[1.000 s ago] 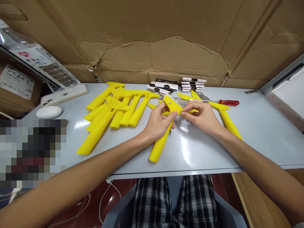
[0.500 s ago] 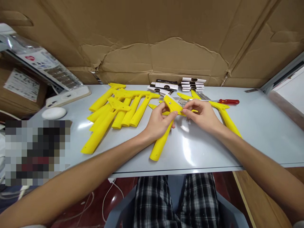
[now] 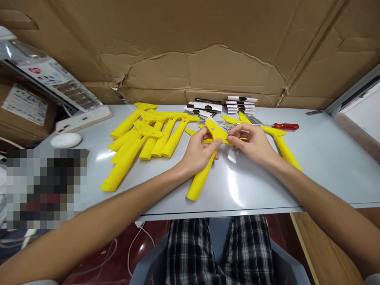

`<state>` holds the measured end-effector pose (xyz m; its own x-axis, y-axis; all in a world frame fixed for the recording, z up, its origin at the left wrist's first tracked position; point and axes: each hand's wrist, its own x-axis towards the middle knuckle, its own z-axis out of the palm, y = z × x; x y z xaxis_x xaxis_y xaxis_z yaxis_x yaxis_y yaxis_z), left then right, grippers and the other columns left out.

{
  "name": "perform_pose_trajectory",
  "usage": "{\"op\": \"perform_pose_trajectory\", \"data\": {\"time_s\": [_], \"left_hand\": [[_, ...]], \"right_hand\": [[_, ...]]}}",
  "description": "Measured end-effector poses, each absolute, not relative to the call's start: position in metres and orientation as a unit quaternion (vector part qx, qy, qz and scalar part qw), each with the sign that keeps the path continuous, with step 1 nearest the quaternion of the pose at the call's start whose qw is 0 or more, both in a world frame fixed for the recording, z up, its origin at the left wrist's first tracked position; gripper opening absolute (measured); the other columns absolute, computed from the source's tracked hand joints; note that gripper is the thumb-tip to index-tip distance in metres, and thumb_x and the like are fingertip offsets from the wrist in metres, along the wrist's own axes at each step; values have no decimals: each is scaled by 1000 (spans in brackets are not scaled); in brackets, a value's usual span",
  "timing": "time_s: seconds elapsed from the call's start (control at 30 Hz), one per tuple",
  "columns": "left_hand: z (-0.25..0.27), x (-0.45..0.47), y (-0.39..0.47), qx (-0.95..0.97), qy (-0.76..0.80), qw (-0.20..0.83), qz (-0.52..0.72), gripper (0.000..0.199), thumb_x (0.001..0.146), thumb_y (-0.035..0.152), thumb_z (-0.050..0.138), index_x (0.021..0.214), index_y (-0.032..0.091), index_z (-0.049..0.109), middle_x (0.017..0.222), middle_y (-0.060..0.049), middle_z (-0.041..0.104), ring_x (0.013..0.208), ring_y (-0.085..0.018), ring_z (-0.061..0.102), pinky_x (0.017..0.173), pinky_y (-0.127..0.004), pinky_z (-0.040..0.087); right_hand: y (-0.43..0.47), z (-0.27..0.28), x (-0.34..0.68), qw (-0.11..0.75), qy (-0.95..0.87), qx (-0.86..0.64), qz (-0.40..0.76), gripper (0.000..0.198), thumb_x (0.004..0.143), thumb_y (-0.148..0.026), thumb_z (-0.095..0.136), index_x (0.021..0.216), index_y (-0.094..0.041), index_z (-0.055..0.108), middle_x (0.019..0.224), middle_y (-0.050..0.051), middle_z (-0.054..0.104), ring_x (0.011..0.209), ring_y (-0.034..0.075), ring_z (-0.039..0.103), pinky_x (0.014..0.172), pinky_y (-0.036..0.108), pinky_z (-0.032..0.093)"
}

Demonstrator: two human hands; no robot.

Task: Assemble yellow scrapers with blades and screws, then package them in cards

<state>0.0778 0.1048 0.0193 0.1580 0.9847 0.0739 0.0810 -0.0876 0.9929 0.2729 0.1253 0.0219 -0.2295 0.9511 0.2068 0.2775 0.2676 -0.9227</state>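
My left hand point(image 3: 197, 153) is wrapped round the neck of a yellow plastic scraper point(image 3: 201, 179), its thumb on the flared head and its handle slanting down towards the table's front edge. A screw point(image 3: 213, 128) sits in one hole of that head. At the head's right corner, my right hand point(image 3: 252, 143) pinches a small screw point(image 3: 227, 139) between thumb and fingertips, against the plastic. Partly hidden behind both hands are more yellow pieces and a clear tray point(image 3: 227, 126) of small metal parts.
Several yellow scrapers point(image 3: 124, 163) lie piled at the left. A red-handled screwdriver point(image 3: 285, 126) and another yellow scraper point(image 3: 287, 151) lie at the right. Stacked white-and-black packets point(image 3: 241, 106) stand at the back against a cardboard wall point(image 3: 190, 35). A white oval object point(image 3: 65, 140) rests far left.
Both hands keep the same hold on the scraper and screw. The view has shifted very slightly; nothing else has visibly moved.
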Motion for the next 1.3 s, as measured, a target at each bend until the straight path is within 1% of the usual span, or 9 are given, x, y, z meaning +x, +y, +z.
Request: {"op": "perform_pose_trajectory", "data": {"time_s": [0.23,0.47,0.57,0.7,0.8,1.03,1.13,1.23,1.3], "left_hand": [[20,78,105,579,462,494,456,30,84,36,78,102,18,61,116,-9,74,47,-7,59,42,-24,48],[18,77,106,585,459,487,459,23,88,33,73,103,18,62,116,-9,74,48,-7,59,43,-23,48],[18,77,106,584,456,490,459,21,89,30,72,103,18,63,117,-8,74,49,-7,59,45,-24,49],[19,77,106,580,456,495,459,23,88,31,74,103,19,62,117,-8,74,49,-7,59,45,-24,49],[19,77,105,580,454,495,462,21,88,29,73,103,19,62,116,-8,74,48,-7,59,45,-24,49],[18,77,105,583,455,494,457,18,91,27,70,104,18,62,117,-9,74,50,-6,60,47,-24,51],[19,77,105,583,451,493,463,16,91,26,69,103,18,61,116,-9,74,49,-6,60,46,-24,52],[18,77,105,582,451,493,463,16,92,25,69,104,17,61,116,-9,74,49,-6,60,46,-23,52],[18,77,106,583,452,493,461,16,92,25,68,104,18,61,116,-9,75,49,-6,60,47,-24,52]], "right_hand": [[124,24,273,416,-687,-458,381,20,84,-35,78,89,-17,71,98,6,74,75,12,64,68,29,55],[123,24,272,411,-696,-464,363,21,86,-37,76,89,-17,71,95,6,74,75,13,63,67,29,53],[123,24,273,411,-709,-461,341,19,87,-36,75,89,-17,72,96,7,73,78,14,63,67,28,53],[122,22,275,405,-740,-439,309,19,90,-35,72,95,-18,78,106,9,68,88,16,64,65,27,55],[121,22,276,398,-756,-430,291,20,92,-36,71,99,-20,81,109,10,66,93,17,64,65,27,56],[120,25,276,385,-772,-429,266,16,91,-31,69,96,-19,79,108,9,65,84,14,61,65,27,57],[120,25,277,390,-779,-418,258,15,91,-29,69,96,-19,79,107,9,66,85,14,62,64,27,57],[120,25,277,394,-778,-418,252,16,91,-30,70,99,-19,78,107,9,67,84,14,62,63,26,57],[120,26,276,398,-772,-427,252,18,90,-33,72,97,-18,77,105,8,68,81,13,63,62,26,57]]}}
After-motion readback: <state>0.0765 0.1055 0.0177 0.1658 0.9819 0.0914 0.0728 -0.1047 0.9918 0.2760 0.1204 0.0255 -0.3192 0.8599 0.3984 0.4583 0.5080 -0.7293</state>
